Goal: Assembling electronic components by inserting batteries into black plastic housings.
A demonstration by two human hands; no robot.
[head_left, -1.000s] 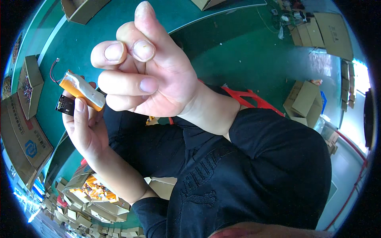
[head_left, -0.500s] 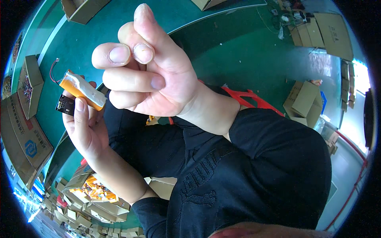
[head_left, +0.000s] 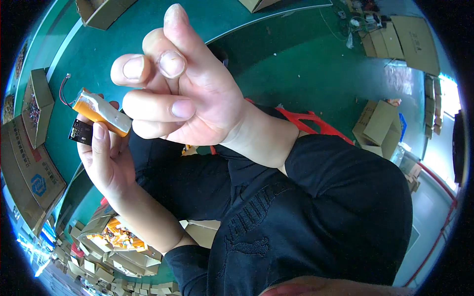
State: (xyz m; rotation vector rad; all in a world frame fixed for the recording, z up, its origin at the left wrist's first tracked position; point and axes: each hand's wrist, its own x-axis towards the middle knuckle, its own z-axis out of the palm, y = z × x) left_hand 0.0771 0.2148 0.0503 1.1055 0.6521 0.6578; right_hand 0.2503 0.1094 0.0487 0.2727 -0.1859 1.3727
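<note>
My left hand point(head_left: 111, 158), at the left, is closed on an orange battery pack point(head_left: 91, 112). An uneven white layer coats the pack's upper face, and thin red and dark wires point(head_left: 61, 93) with a small connector rise from its far end. Pinched beside the pack, near my thumb, is a small black circuit board point(head_left: 80, 132). In front of my legs, my right hand point(head_left: 197, 93) is raised with its palm toward me. Its thumb points up and its fingers are loosely bent, somewhat apart, with nothing visible in them. It overlaps the near end of the pack in view.
An open cardboard box point(head_left: 116, 234) of orange packs stands at my lower left. Further cartons point(head_left: 37, 170) line the left side. Another open box point(head_left: 377, 128) sits on the green floor to the right. Red plastic parts point(head_left: 316, 123) show beyond my right forearm.
My right hand's bent fingers have loosened and shifted slightly left, with wider gaps between them. My left hand, with the battery pack and circuit board, has barely moved.
</note>
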